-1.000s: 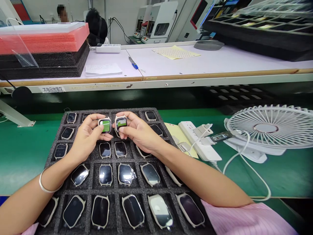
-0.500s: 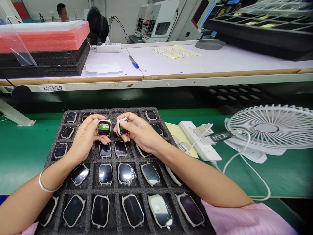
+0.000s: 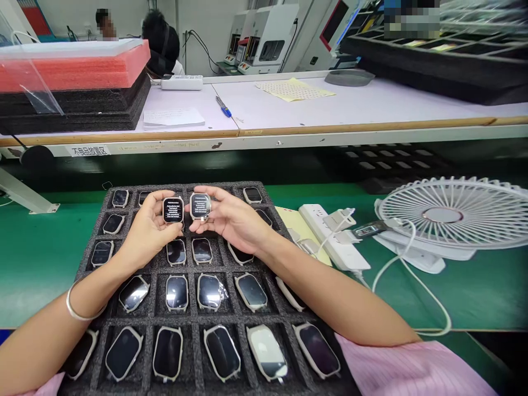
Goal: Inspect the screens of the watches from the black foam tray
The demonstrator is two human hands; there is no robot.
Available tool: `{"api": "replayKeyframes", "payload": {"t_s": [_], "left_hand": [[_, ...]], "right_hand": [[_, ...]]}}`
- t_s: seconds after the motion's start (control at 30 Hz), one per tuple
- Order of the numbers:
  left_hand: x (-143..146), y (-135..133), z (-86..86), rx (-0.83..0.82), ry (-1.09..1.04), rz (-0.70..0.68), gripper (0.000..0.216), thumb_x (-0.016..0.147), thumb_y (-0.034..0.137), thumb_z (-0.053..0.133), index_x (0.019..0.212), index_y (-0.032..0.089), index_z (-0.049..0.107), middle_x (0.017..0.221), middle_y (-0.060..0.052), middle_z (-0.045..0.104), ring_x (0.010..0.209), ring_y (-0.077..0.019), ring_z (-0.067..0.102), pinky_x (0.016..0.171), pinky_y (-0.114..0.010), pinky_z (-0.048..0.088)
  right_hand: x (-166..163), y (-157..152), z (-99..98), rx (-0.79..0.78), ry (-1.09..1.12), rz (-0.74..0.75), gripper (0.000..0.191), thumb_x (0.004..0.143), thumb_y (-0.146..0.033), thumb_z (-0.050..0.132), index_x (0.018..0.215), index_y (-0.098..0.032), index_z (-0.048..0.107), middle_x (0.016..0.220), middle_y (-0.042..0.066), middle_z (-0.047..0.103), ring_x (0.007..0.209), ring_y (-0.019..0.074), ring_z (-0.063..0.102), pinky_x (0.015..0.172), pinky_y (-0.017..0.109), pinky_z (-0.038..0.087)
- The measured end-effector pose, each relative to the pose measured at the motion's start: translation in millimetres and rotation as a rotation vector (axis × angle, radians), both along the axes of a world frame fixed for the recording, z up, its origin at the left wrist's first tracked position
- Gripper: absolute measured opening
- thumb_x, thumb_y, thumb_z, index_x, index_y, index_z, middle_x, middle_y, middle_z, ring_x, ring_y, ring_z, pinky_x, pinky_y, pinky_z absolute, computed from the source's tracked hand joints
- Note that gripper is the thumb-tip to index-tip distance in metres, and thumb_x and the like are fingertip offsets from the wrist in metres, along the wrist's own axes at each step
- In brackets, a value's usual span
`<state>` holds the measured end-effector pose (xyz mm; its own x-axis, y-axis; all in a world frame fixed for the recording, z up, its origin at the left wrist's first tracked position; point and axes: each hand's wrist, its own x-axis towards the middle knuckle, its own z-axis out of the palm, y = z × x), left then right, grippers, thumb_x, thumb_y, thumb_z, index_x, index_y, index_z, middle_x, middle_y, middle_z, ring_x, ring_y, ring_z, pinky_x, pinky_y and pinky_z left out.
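Observation:
Pinched by its edges in my left hand (image 3: pixel 149 225) is a smartwatch body (image 3: pixel 173 210) without a strap, its lit screen showing white lines of text on black. Close beside it, my right hand (image 3: pixel 231 217) grips a second watch body (image 3: pixel 200 206), whose screen also carries lines of text, paler with glare. Both are held above a dark grey foam tray (image 3: pixel 193 324) divided into square pockets. Several more watch bodies lie in the pockets with dark or reflecting screens, among them one watch (image 3: pixel 176 252) just below my hands. My arms cover part of the tray.
Right of the tray are a white power strip (image 3: pixel 325 231) with plugs, yellow paper, and a white fan (image 3: pixel 441 217) with a looping cable. A raised shelf (image 3: pixel 280 118) bears foam stacks (image 3: pixel 74 71), a pen (image 3: pixel 223 106) and papers. Two people are beyond it.
Both screens have gone from a green display to white text. My right thumb has come off its watch's screen, and that watch now faces me squarely, nearer the left one.

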<state>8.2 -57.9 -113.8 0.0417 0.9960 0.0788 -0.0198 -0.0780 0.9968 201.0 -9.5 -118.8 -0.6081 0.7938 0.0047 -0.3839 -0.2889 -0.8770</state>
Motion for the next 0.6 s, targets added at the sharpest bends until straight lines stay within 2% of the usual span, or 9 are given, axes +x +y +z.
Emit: {"api": "replayKeyframes", "payload": {"t_s": [0.1,0.2,0.27,0.33,0.37,0.43,0.53,0.6], "left_hand": [[-1,8,6.5,-0.049,0.076,-0.044,0.056,0.069,0.024,0.076,0.115,0.02,0.045,0.103,-0.003,0.063,0.068,-0.0134,0.068,0.064,-0.028,0.057],[0,28,14.9,-0.002,0.288,-0.125,0.048,0.072,0.032,0.075,0.109,0.019,0.046,0.101,-0.004,0.062,0.071,-0.0164,0.067,0.067,-0.032,0.056],[3,47,17.0,0.132,0.562,-0.124,0.043,0.074,0.033,0.076,0.107,0.019,0.052,0.106,-0.005,0.059,0.081,-0.0187,0.065,0.077,-0.037,0.056],[10,66,14.0,0.249,0.89,-0.068,0.042,0.074,0.031,0.078,0.109,0.019,0.058,0.114,-0.008,0.056,0.102,-0.0246,0.06,0.095,-0.042,0.051],[13,75,10.5,0.256,1.026,-0.053,0.043,0.075,0.032,0.078,0.112,0.019,0.06,0.117,-0.009,0.054,0.112,-0.0281,0.056,0.101,-0.044,0.047],[21,87,1.6,0.227,1.146,-0.041,0.044,0.076,0.034,0.079,0.114,0.018,0.065,0.118,-0.011,0.053,0.118,-0.0343,0.05,0.105,-0.05,0.043],[26,95,-6.5,0.197,1.195,-0.05,0.048,0.076,0.042,0.08,0.116,0.018,0.069,0.115,-0.014,0.056,0.114,-0.0376,0.051,0.101,-0.052,0.045],[20,93,-1.9,0.21,1.227,-0.037,0.056,0.076,0.046,0.08,0.124,0.02,0.068,0.118,-0.014,0.057,0.116,-0.0379,0.051,0.101,-0.051,0.044]], "right_hand": [[11,11,7.0,0.161,-0.061,-0.047,0.066,0.073,-0.012,0.075,0.13,-0.024,0.043,0.107,0.003,0.068,0.076,0.015,0.071,0.072,0.028,0.059],[32,35,8.7,0.4,-0.209,-0.206,0.064,0.072,-0.018,0.078,0.127,-0.023,0.045,0.109,0.004,0.063,0.079,0.0159,0.068,0.077,0.033,0.059],[46,53,3.9,0.581,-0.435,-0.33,0.057,0.074,-0.022,0.076,0.125,-0.02,0.049,0.109,0.005,0.058,0.085,0.0189,0.065,0.083,0.038,0.057],[54,67,-4.0,0.752,-0.79,-0.407,0.05,0.075,-0.022,0.074,0.122,-0.017,0.057,0.112,0.008,0.052,0.094,0.0228,0.062,0.089,0.041,0.055],[55,72,-7.8,0.815,-0.974,-0.4,0.047,0.076,-0.023,0.074,0.121,-0.016,0.061,0.114,0.009,0.05,0.099,0.0247,0.061,0.093,0.041,0.053],[54,76,-12.9,0.886,-1.245,-0.321,0.045,0.079,-0.024,0.075,0.123,-0.016,0.065,0.117,0.01,0.047,0.111,0.0269,0.057,0.1,0.04,0.05],[48,72,-10.5,0.916,-1.389,-0.206,0.053,0.084,-0.027,0.076,0.135,-0.021,0.062,0.124,0.01,0.049,0.124,0.0276,0.052,0.106,0.039,0.044],[49,68,-3.1,0.917,-1.45,-0.208,0.064,0.086,-0.032,0.076,0.146,-0.024,0.053,0.133,0.011,0.048,0.129,0.0284,0.049,0.108,0.04,0.042]]}}
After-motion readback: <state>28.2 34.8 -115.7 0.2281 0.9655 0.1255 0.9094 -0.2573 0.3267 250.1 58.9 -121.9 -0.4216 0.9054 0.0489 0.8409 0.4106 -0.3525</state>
